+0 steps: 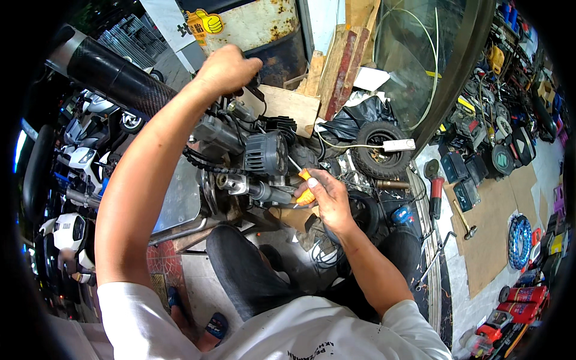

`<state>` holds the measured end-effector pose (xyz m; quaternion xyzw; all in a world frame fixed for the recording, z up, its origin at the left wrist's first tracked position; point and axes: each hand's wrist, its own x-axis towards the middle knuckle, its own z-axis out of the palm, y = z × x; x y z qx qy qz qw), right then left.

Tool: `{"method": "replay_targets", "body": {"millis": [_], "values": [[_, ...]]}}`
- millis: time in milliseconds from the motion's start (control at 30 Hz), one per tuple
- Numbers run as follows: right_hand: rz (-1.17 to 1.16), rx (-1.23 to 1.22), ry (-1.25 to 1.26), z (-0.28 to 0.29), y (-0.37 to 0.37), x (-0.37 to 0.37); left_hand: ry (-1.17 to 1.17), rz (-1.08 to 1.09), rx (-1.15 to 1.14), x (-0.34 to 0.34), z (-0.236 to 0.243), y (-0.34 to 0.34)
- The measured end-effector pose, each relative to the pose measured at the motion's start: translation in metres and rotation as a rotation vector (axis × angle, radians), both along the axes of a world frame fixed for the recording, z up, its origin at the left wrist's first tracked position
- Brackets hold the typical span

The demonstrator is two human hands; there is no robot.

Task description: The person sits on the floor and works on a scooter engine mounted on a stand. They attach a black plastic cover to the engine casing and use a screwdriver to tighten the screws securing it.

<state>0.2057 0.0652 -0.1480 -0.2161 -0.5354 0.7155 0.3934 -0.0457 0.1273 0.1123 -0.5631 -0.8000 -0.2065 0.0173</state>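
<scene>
An orange-handled screwdriver (306, 196) is gripped in my right hand (329, 197), its shaft slanting up and left toward a ribbed dark lamp-like housing (264, 154) on the front of a scooter-like vehicle. Whether the tip touches anything is hard to see. Farther off, my left hand (227, 71) is closed in a fist by the vehicle's black cables. A dark part shows under its fingers, but its kind is hidden. Below the housing runs a grey metal tube (269, 194). A thick black carbon-patterned tube (117, 72) reaches in from the upper left.
Right of the vehicle lie a knobby tyre (384, 157) and a white power strip (398, 145). Wooden planks (345, 75) lean near a rusty drum (264, 24). A hammer (464, 221) rests on cardboard (489, 240). A slippered foot (216, 326) shows at lower left.
</scene>
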Motion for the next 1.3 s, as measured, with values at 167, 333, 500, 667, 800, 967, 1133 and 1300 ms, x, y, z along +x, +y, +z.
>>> {"method": "replay_targets", "body": {"millis": [167, 333, 500, 667, 800, 967, 1133, 1300], "values": [[0.020, -0.064, 0.101, -0.015, -0.005, -0.005, -0.443, 0.040, -0.156, 0.018, -0.001, -0.001], [0.026, -0.068, 0.112, -0.014, -0.006, -0.006, -1.024, 0.001, -0.133, 0.022, -0.015, -0.009], [0.023, -0.101, 0.133, -0.015, -0.004, -0.005, -1.239, -0.059, -0.110, 0.040, -0.021, -0.015], [0.022, -0.079, 0.145, -0.014, -0.005, -0.006, -1.152, -0.005, -0.152, 0.039, -0.018, -0.013], [0.017, -0.057, 0.157, -0.015, -0.003, -0.006, -0.941, 0.061, -0.180, 0.049, -0.017, -0.005], [0.011, -0.050, 0.131, -0.009, -0.005, -0.003, -0.735, 0.100, -0.306, 0.041, -0.020, -0.001], [-0.001, 0.015, 0.099, -0.002, -0.002, 0.001, -0.123, 0.061, -0.310, 0.033, -0.034, 0.001], [0.004, 0.038, 0.076, 0.002, 0.001, 0.002, 0.040, -0.093, -0.465, 0.016, -0.040, 0.005]]}}
